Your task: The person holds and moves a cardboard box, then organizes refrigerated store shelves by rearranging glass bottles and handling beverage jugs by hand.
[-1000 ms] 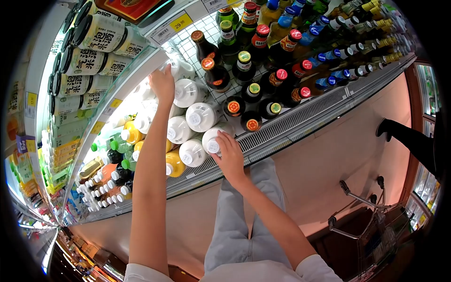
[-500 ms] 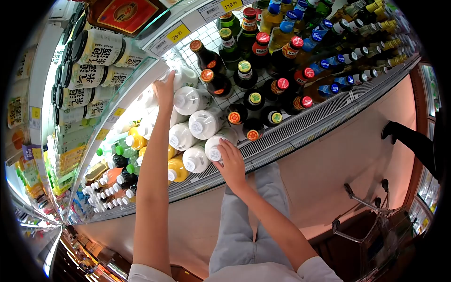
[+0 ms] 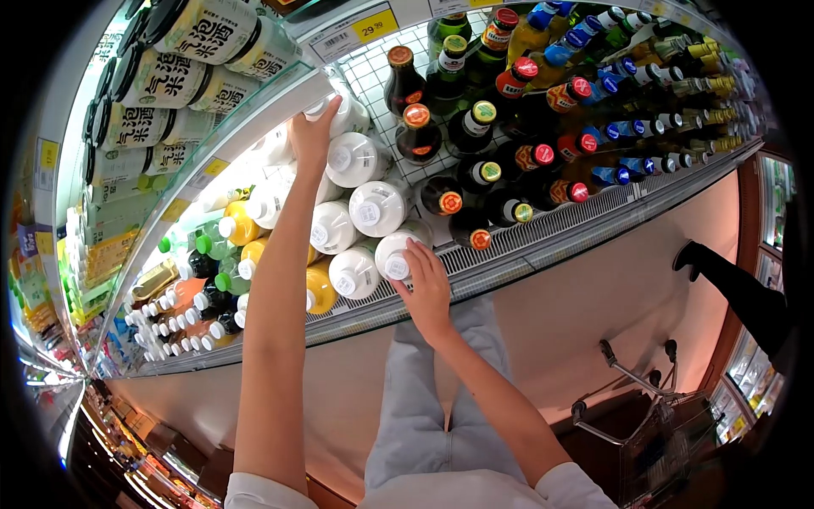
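White plastic bottles with white caps stand in rows on the lower shelf of a chilled case. My left hand [image 3: 312, 136] reaches to the back of these rows, its fingers around the top of a rear white bottle [image 3: 349, 114]; some fingertips are hidden. At the shelf's front edge, my right hand [image 3: 426, 288] is closed around the near side of a front white bottle [image 3: 395, 254], fingers by its cap. Another white bottle [image 3: 378, 209] stands just behind that one. Dark beer bottles [image 3: 418, 140] with coloured caps stand to the right.
Yellow drink bottles [image 3: 320, 287] and green-capped bottles stand left of the white ones. Labelled jars [image 3: 161, 81] fill the glass shelf above, whose edge overhangs my left arm. A shopping cart [image 3: 653, 407] and a person's dark-clothed leg [image 3: 729, 284] are on the right.
The view has shifted, so the shelf goods appear farther right and the jars larger. Both hands stay at the same white bottles; my right hand's grip looks nearly unchanged.
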Available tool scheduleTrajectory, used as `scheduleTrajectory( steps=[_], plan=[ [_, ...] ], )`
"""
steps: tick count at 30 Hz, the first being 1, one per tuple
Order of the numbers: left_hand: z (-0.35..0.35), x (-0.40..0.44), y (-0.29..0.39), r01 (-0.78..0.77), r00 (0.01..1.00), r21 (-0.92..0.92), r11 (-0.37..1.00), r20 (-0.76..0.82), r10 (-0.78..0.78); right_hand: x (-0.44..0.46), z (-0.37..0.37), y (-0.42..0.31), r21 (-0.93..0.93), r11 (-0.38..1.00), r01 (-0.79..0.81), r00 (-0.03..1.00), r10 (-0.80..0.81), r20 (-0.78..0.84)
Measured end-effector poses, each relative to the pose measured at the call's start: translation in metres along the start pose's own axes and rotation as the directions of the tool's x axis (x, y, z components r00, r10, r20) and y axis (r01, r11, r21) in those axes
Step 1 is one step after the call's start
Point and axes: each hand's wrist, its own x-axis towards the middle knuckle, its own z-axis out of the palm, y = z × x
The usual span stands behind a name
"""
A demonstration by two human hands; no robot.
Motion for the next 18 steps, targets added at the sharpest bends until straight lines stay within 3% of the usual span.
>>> scheduleTrajectory(
  steps=[2, 6, 8, 11, 15, 17, 18],
  plan=[
    [0.0, -0.005, 0.005, 0.004, 1.0, -0.09, 0.996, -0.027, -0.007, -0.001, 0.001, 0.0, -0.012, 1.0, 0.002, 1.0, -0.002, 0.0],
    [-0.001, -0.004, 0.006, 0.002, 0.998, -0.032, 0.999, -0.07, -0.005, -0.001, 0.003, 0.0, -0.016, 1.0, -0.002, 1.0, 0.002, 0.01],
    [-0.004, -0.001, 0.001, 0.032, 0.999, -0.029, 0.999, -0.018, -0.032, -0.002, 0.003, 0.0, -0.009, 1.0, -0.003, 1.0, 0.003, 0.013],
    [-0.009, 0.003, -0.004, 0.019, 0.997, -0.176, 0.984, 0.075, -0.006, -0.003, 0.004, 0.001, -0.003, 1.0, 0.001, 1.0, -0.001, 0.002],
    [-0.012, 0.001, -0.002, 0.037, 0.994, -0.182, 0.983, 0.112, -0.017, -0.003, 0.004, 0.0, 0.008, 1.0, -0.001, 1.0, 0.001, 0.002],
    [-0.01, -0.003, 0.003, -0.055, 0.998, 0.054, 0.997, 0.026, 0.053, -0.002, 0.004, -0.001, 0.007, 1.0, 0.006, 1.0, -0.006, -0.016],
    [-0.01, -0.007, 0.006, -0.05, 0.999, 0.055, 0.997, 0.024, 0.049, -0.002, 0.004, -0.001, 0.009, 1.0, 0.005, 1.0, -0.005, -0.018]
  ],
)
